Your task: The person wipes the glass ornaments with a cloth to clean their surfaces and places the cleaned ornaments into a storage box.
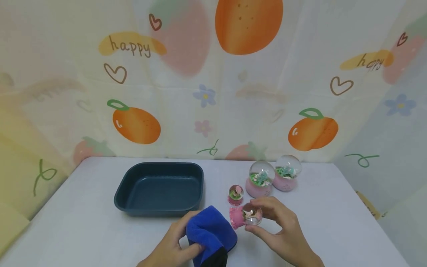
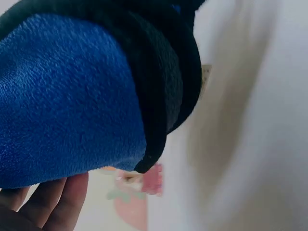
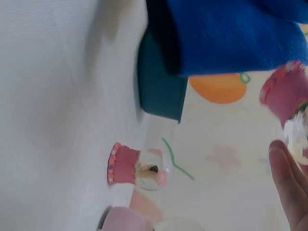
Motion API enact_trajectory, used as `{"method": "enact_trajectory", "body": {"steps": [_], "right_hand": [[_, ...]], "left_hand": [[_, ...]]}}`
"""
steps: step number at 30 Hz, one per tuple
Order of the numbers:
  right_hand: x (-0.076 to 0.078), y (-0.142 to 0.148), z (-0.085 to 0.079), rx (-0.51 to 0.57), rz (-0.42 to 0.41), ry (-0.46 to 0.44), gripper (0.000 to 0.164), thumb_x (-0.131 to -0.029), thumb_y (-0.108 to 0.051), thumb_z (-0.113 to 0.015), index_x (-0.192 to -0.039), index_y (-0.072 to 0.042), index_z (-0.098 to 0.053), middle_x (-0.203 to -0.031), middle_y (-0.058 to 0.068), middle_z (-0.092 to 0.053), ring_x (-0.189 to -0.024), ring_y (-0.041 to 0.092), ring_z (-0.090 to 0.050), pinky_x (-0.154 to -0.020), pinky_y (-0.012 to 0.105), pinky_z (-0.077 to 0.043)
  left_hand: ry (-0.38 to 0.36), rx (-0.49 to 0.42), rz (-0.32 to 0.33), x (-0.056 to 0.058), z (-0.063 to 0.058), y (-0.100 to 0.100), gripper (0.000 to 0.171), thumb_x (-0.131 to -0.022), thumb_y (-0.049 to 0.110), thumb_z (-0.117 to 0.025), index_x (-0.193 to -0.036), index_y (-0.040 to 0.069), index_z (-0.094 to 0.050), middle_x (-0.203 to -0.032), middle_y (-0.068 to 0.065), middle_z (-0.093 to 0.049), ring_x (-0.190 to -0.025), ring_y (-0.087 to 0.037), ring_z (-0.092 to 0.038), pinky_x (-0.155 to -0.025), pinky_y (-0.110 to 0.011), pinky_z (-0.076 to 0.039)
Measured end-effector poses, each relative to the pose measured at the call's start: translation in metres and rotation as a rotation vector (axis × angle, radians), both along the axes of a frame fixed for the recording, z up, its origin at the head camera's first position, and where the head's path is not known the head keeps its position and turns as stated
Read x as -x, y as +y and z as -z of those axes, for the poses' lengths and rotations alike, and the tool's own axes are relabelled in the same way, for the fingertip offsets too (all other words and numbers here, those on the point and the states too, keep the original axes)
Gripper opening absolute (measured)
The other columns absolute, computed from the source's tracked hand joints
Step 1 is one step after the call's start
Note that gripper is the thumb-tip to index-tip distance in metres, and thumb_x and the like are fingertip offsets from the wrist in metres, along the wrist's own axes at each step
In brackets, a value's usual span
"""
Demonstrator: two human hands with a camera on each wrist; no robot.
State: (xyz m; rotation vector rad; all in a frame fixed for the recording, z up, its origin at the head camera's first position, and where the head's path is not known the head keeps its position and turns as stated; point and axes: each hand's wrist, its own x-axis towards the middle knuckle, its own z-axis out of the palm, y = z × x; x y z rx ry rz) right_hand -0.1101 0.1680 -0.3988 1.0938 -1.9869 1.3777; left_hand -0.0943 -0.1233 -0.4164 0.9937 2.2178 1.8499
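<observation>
Lower centre: gripping cloth (image 1: 211, 229) in left hand (image 1: 172, 243), pinching globe (image 1: 245, 216) by seemingly slick dome (image 1: 255, 218) in right hand (image 1: 288, 234), risking slips.

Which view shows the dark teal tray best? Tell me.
The head view: it shows the tray whole, rim and inside. The right wrist view shows part, the blue cloth hiding the rest; the left wrist view shows none.

Head view, clock from centre | between 10 and 11 o'clock: "happy", brown, on yellow-orange patch (image 1: 132, 43) of wall cloth (image 1: 233, 124) | 2 o'clock: "happy" again, second such patch (image 1: 367, 60), same cloth | 4 o'clock: rear pink globe base (image 1: 284, 184), faint marks, illegible
</observation>
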Motion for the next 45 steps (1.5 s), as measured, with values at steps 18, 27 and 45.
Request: {"method": "enact_trajectory", "body": {"steps": [18,27,45], "right_hand": [[0.041,-0.04,-0.009,-0.079,0.108,-0.032,0.053,-0.073,-0.003,-0.086,-0.121,-0.004,-0.063,-0.118,0.012,-0.067,-0.101,0.017,-0.067,-0.084,0.019,-0.056],[0.062,-0.064,-0.008,-0.139,0.032,-0.028,0.049,-0.077,-0.009,-0.084,-0.121,-0.004,-0.063,-0.116,0.011,-0.069,-0.096,0.017,-0.064,-0.073,0.03,-0.059],[0.086,-0.1,0.0,-0.266,-0.001,-0.127,0.044,-0.078,-0.015,-0.084,-0.118,-0.007,-0.066,-0.118,0.002,-0.069,-0.104,0.011,-0.064,-0.085,0.025,-0.056]], "left_hand": [[-0.281,0.048,0.099,0.006,0.024,0.004,0.051,-0.094,0.013,-0.063,-0.142,0.013,-0.045,-0.13,-0.016,-0.06,-0.109,-0.012,-0.063,-0.088,-0.026,-0.054],[-0.458,0.09,0.232,0.007,0.027,0.007,0.054,-0.094,0.025,-0.063,-0.145,0.023,-0.044,-0.133,-0.007,-0.06,-0.112,-0.013,-0.061,-0.093,-0.027,-0.053],[-0.443,0.098,0.526,0.009,0.032,0.007,0.056,-0.095,0.029,-0.067,-0.142,0.005,-0.048,-0.133,-0.006,-0.062,-0.113,-0.003,-0.059,-0.098,-0.021,-0.048]]}}
